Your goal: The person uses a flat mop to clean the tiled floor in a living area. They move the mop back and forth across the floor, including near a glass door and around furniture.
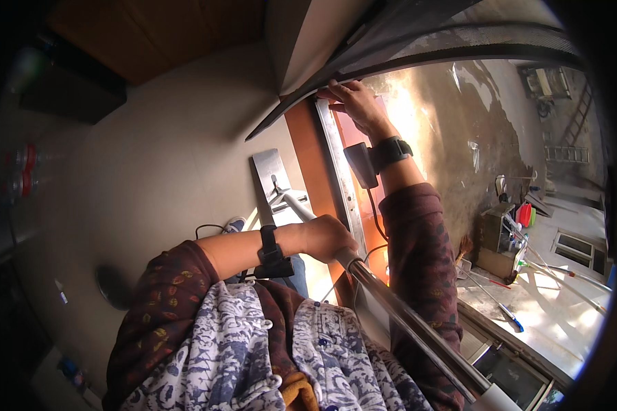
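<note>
My left hand (329, 239) is closed around the pole (391, 303) of a long-handled flat mop, at a light grey collar. The pole slants from lower right to the mop's flat grey head (273, 172) on the tiled floor. Higher up, my right hand (359, 105) reaches across the doorway. Its fingers grip the lower edge of a dark mesh door curtain (421, 57); part of the grip is hidden by the curtain's edge. Both wrists wear black straps with small devices, and a cable hangs from the right one.
A metal door threshold (339, 159) borders a brown strip (308, 149). Outdoors, a ladder (568, 154), a box-like stand (496, 241) and several long-handled tools (493, 298) are visible. Bottles with red labels (28, 169) and a dark box (72, 82) are indoors at left.
</note>
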Demonstrator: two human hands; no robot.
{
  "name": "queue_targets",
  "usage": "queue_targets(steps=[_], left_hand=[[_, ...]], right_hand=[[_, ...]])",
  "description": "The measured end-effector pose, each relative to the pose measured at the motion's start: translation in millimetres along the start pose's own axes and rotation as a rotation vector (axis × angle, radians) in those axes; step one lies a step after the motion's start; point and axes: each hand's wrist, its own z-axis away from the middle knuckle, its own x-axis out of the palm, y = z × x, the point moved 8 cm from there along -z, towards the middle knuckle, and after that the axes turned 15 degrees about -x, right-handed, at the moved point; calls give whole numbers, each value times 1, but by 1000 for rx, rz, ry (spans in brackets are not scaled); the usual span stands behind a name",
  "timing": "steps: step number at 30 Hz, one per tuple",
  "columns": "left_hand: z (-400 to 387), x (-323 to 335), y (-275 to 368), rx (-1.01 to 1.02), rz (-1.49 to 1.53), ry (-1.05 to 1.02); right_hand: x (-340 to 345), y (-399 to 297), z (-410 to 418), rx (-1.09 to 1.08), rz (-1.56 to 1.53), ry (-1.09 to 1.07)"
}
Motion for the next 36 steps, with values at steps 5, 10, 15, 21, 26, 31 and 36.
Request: queue_targets(steps=[5, 10, 15, 21, 26, 31, 36], left_hand=[[-36, -30, -11, -14, -140, -32], [-72, -83, -29, 72, -289, 133], [-91, -114, -66, -25, -314, 157], [-117, -121, -102, -245, -335, 185], [-117, -104, -136, -362, -260, 143], [-111, -100, -151, -328, -295, 256], [-107, -80, -144, -371, -204, 213]], right_hand=[[0, -23, 5, -58, 44, -65], [-12, -36, 10, -205, 195, -154], [-41, -44, 47, -293, 216, -248], [-60, -188, 212, -667, -387, 0], [-55, -310, 299, -1026, 175, 151], [-40, -288, 304, -925, 58, 298], [-26, -282, 326, -881, 187, 391]])
